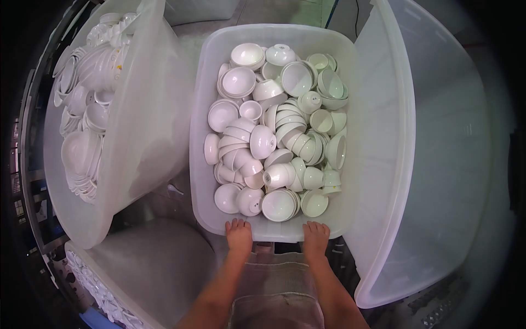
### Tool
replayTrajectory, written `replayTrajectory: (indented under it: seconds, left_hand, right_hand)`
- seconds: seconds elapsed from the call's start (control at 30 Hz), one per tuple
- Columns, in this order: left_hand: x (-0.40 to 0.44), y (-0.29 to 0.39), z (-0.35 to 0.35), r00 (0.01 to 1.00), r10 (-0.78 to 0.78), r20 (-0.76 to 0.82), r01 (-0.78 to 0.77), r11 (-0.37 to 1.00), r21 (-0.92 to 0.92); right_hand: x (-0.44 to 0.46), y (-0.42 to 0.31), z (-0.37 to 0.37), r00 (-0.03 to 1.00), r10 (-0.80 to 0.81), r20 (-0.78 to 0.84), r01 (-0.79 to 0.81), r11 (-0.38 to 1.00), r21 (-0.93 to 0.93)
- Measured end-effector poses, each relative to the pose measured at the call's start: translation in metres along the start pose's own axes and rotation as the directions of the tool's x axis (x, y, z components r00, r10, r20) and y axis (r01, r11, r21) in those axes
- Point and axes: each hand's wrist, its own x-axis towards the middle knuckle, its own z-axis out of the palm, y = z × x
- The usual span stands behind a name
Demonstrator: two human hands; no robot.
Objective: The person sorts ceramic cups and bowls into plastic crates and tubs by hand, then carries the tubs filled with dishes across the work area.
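A large white plastic tub [200, 109] stands in the middle, filled with many white bowls [239, 82] and cups [279, 175], some nested in leaning stacks. My left hand [239, 234] grips the tub's near rim left of centre, its fingers curled over the edge. On the same rim, right of centre, my right hand [316, 237] has its fingers hooked over in the same way. Both palms are outside the tub, and neither hand touches the bowls.
At the left, another white tub [131, 126] holds bowls, plates and spoons. A container of small white pieces [104, 290] is at the lower left. A large white tub [438, 137] stands close on the right. A white spoon [174, 189] lies on the floor.
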Motion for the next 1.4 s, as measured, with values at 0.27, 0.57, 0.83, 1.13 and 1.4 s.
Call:
replayTrajectory:
  seconds: [0.27,0.57,0.83,1.13,1.4]
  left_hand:
    - [0.002,-0.007,0.007,0.999,0.05,-0.016,-0.05,0.999,0.007]
    - [-0.007,-0.011,0.022,0.971,0.11,-0.211,-0.108,0.994,0.024]
    - [-0.045,-0.023,0.014,0.898,0.186,-0.398,-0.222,0.974,-0.046]
    - [-0.2,-0.018,0.063,0.963,0.136,-0.234,-0.162,0.982,-0.096]
    - [-0.028,0.006,-0.014,1.0,0.019,-0.024,-0.021,0.998,-0.062]
  right_hand:
    - [0.001,0.006,0.023,0.98,-0.115,-0.162,0.096,0.988,-0.122]
    - [-0.01,0.008,0.027,0.992,-0.105,-0.076,0.086,0.972,-0.221]
    - [-0.047,-0.004,0.012,0.95,-0.218,-0.223,0.176,0.965,-0.195]
    - [-0.205,-0.023,0.012,0.99,-0.144,-0.002,0.144,0.987,0.07]
    - [-0.024,0.013,-0.032,0.988,-0.137,0.073,0.131,0.988,0.085]
